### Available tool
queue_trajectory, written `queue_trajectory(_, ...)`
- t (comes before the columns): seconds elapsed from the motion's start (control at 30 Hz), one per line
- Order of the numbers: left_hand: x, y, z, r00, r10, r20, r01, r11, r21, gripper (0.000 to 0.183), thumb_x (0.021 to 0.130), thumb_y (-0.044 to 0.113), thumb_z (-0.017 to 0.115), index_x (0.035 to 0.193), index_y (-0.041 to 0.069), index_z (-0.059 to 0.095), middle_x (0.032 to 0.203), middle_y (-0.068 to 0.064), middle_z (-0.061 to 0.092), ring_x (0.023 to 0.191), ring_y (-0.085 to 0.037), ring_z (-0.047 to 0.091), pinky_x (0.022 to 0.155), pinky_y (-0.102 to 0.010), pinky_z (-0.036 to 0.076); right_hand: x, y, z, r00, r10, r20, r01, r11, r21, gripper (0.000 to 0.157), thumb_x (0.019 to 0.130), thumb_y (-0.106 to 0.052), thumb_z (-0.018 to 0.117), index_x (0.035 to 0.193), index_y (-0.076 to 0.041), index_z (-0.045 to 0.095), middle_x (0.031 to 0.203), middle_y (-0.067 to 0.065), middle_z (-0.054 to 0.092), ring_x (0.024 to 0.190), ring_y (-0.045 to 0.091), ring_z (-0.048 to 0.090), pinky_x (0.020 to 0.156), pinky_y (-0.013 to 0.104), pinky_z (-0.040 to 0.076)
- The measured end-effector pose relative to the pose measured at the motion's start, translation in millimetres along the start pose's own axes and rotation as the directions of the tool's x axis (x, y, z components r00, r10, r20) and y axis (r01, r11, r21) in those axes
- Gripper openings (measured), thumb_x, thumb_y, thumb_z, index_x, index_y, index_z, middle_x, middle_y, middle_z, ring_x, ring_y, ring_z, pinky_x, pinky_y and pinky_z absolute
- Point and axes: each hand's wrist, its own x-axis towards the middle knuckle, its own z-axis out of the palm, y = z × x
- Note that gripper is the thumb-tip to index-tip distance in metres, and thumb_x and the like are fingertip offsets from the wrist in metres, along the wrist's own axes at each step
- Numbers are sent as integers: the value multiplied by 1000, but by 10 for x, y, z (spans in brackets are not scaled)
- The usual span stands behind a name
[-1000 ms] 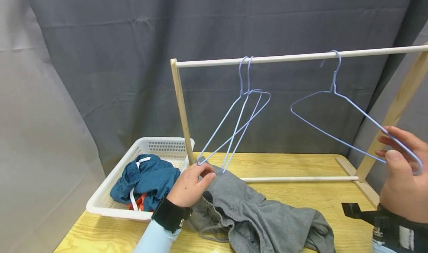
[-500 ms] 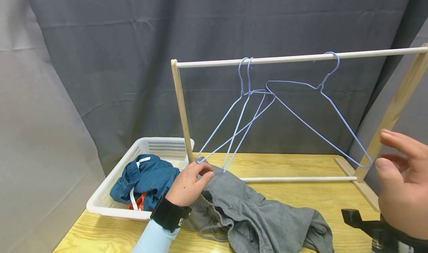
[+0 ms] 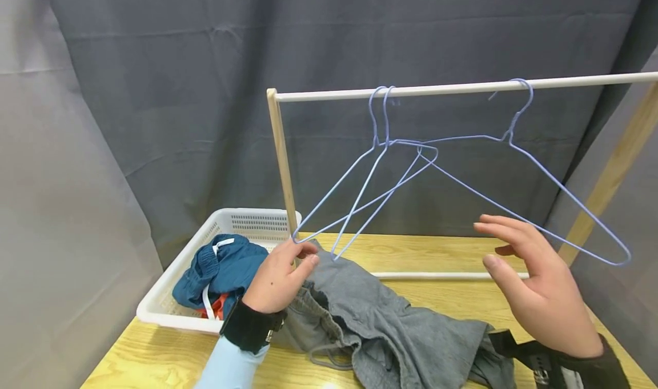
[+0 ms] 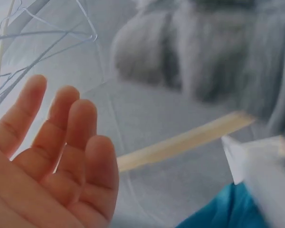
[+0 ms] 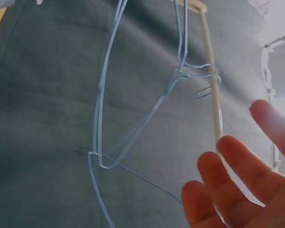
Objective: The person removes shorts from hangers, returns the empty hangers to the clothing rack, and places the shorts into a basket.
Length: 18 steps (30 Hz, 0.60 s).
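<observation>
My left hand (image 3: 277, 276) is beside the low corner of two pale blue wire hangers (image 3: 334, 190) on the left part of the rail. Its fingers are loosely bent and hold nothing; whether a fingertip touches the wire I cannot tell. My right hand (image 3: 542, 289) floats in front of a third wire hanger (image 3: 588, 212), thumb and fingers spread around nothing. That hanger's far end overlaps the left pair. On the table below lies a crumpled grey garment (image 3: 401, 320) with a drawstring waistband. The right wrist view shows the right fingers (image 5: 213, 175) loosely extended.
The hangers hook over a white rail (image 3: 452, 88) on a wooden stand, whose left post (image 3: 281, 155) rises beside a white plastic basket (image 3: 175, 321). Blue clothing (image 3: 231, 272) with white cord and something orange lie in the basket. A grey curtain (image 3: 205, 120) closes off the back.
My right hand has let go of the right-hand hanger and moved left, in front of it. The hanger has swung round, its far end now reaching the left pair. My left hand has shifted slightly left.
</observation>
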Motion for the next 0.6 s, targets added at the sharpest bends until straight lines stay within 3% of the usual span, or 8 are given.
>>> queue_trajectory(0.17, -51, -50, -131, 996, 53, -71, -49, 997, 51, 24, 101, 28, 62, 119, 15, 70, 116, 0, 64, 109, -20, 59, 95, -44, 48, -29, 70, 41, 992, 78, 97, -78, 997, -9, 50, 94, 3, 65, 137, -21, 62, 144, -4, 52, 119, 6, 50, 84, 14, 42)
queue_trajectory(0.3, -127, -118, -224, 995, 58, -85, -52, 996, 69, 26, 101, 28, 63, 123, 16, 68, 125, -1, 63, 116, -21, 56, 97, -46, 46, -43, 105, 35, 984, 118, 133, -113, 993, -42, 47, 96, -2, 66, 136, -26, 63, 144, -8, 52, 114, 3, 50, 75, 12, 46)
queue_trajectory(0.6, -352, -353, -605, 993, -40, -107, 54, 991, 126, 38, 104, 37, 56, 134, 15, 60, 137, -7, 57, 130, -28, 48, 105, -54, 39, -26, 118, 44, 967, 138, 216, -131, 990, -47, 41, 100, -8, 62, 135, -30, 61, 145, -9, 49, 118, 3, 50, 78, 17, 50)
